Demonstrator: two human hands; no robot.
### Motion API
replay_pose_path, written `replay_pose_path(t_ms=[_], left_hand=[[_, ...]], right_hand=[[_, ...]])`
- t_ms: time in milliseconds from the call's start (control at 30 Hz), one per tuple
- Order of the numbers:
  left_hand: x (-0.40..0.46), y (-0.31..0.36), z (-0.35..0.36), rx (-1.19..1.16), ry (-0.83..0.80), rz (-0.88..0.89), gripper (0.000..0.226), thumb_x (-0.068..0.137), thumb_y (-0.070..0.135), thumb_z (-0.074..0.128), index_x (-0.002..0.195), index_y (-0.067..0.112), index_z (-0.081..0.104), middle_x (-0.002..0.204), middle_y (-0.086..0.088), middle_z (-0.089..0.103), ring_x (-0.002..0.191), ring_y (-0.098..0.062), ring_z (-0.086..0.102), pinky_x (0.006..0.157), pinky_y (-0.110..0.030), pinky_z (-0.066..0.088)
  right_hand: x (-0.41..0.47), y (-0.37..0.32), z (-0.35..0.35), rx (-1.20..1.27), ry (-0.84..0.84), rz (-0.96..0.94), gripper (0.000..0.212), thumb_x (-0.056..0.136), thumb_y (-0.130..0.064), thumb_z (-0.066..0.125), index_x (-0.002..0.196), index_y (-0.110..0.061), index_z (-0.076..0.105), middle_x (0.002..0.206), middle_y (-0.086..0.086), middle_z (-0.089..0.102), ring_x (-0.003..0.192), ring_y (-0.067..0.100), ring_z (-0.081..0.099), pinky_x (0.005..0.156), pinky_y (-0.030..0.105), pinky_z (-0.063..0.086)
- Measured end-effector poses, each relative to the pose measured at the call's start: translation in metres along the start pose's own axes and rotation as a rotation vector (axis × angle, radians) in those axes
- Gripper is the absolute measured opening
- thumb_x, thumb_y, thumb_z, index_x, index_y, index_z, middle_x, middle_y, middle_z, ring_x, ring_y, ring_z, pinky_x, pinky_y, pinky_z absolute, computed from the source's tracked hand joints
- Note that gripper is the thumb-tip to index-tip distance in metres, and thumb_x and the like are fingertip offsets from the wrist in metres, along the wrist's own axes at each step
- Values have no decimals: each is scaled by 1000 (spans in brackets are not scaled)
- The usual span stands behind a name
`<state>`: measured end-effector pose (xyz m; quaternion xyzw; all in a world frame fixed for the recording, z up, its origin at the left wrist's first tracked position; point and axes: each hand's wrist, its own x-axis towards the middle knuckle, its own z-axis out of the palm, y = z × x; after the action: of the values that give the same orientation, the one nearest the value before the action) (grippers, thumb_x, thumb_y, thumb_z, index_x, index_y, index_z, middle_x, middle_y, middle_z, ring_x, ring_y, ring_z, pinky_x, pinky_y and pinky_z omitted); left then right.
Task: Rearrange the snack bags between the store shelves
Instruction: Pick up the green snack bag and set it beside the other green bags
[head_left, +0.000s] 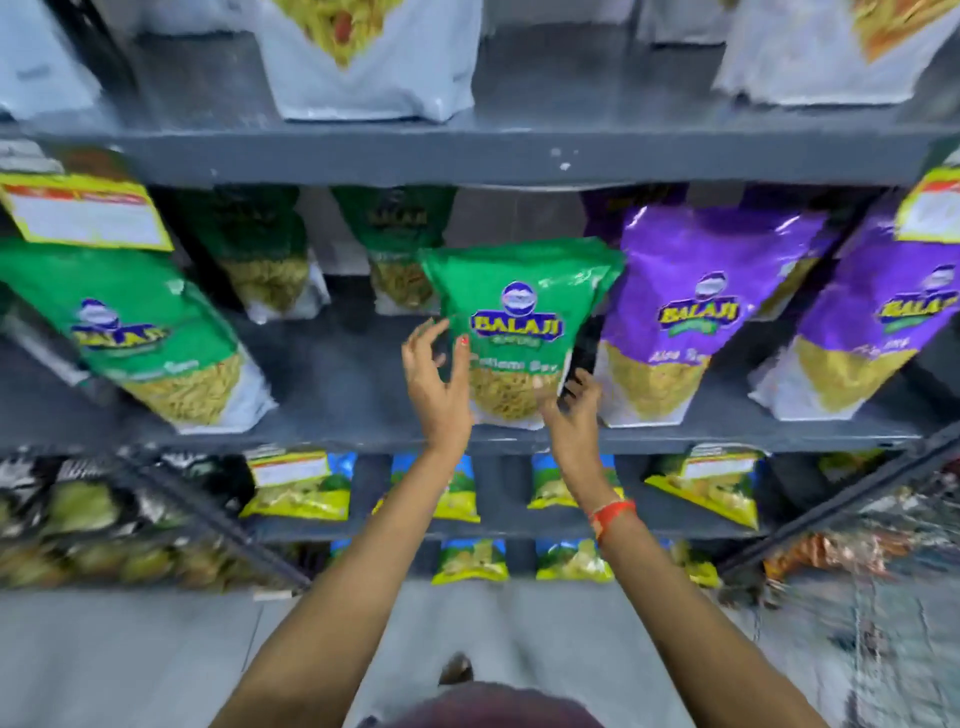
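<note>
A green Balaji snack bag (519, 312) stands upright at the front middle of the middle shelf (332, 431). My left hand (434, 384) is at the bag's left edge with its fingers spread; only the thumb rests on the bag's front. My right hand (569, 410) is at the bag's lower right corner, thumb on the front and fingers curled round the right edge. Another green bag (140, 338) leans at the left. Two purple bags (685, 312) (878, 322) stand to the right. Two more green bags (265, 249) (400, 244) stand further back on the same shelf.
White-bottomed bags (374, 57) sit on the shelf above. Small yellow-and-blue packets (301, 483) fill the lower shelves. Wire racks of other snacks (104, 519) flank the unit on both sides. A yellow price tag (83, 213) hangs at the upper left. Grey floor lies below.
</note>
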<state>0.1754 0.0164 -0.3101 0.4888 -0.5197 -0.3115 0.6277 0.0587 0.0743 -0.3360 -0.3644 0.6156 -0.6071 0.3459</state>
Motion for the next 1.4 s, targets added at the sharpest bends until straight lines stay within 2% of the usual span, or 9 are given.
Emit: replay_pose_path(t_ms=[100,233,333,467,567,733,1000,1267,1400], left_hand=[[9,-6,18,-106,-226,-364,52,87,29,52,130,5,38,139,-16,43,129,-27,41,108,-26,34],[17,-61,27,-133,-461,-595,107,55,82,49,133,10,35,143,-18,42,132,-29,40,113,-50,30],[21,-81,17,-121,-552,-597,120,42,91,49,133,14,37,144,-14,43,133,-26,40,114,-52,29],[37,-52,-16,-164,-534,-595,97,48,87,48,121,24,43,134,-5,49,122,-19,48,109,-42,37],[54,-53,-40,-168,-508,-577,49,90,50,35,129,20,38,139,-10,47,126,-23,45,112,-49,33],[76,-70,-71,-190,-409,-584,31,94,40,33,120,24,42,137,-12,50,113,-18,51,108,-46,38],[78,-69,-97,-182,-338,-570,41,95,38,32,130,17,38,134,-10,50,119,-22,49,110,-52,35],[71,-66,-102,-155,-340,-567,43,95,40,30,131,18,37,139,-12,47,125,-24,46,110,-52,35],[70,-62,-104,-142,-349,-566,43,94,42,31,130,20,38,139,-11,48,126,-24,46,110,-52,35]], right_hand=[[22,15,-7,-40,-1,67,104,64,-58,73,142,-7,25,143,14,45,131,25,49,111,42,41],[34,23,0,-50,-20,-14,48,87,-11,66,123,-16,35,128,10,52,101,-10,60,89,10,46],[39,33,10,-57,-20,-37,50,86,-17,67,124,-14,35,126,6,55,102,-11,59,88,10,46],[39,34,35,-45,-58,13,63,78,-32,73,124,-16,33,128,7,55,110,9,58,88,15,49],[38,33,63,-50,-108,17,60,78,-30,75,121,-22,33,127,10,56,109,13,59,91,23,49],[38,27,100,-58,-167,15,61,64,-50,79,106,-35,38,120,8,61,105,17,62,96,39,51],[30,26,125,-68,-214,38,69,53,-66,79,100,-36,39,125,12,59,113,21,61,92,36,53],[22,32,128,-61,-192,28,60,65,-43,78,108,-28,38,123,8,57,110,17,60,79,13,51],[17,28,128,-51,-181,34,61,57,-59,77,100,-38,40,126,10,55,116,22,57,91,28,51]])
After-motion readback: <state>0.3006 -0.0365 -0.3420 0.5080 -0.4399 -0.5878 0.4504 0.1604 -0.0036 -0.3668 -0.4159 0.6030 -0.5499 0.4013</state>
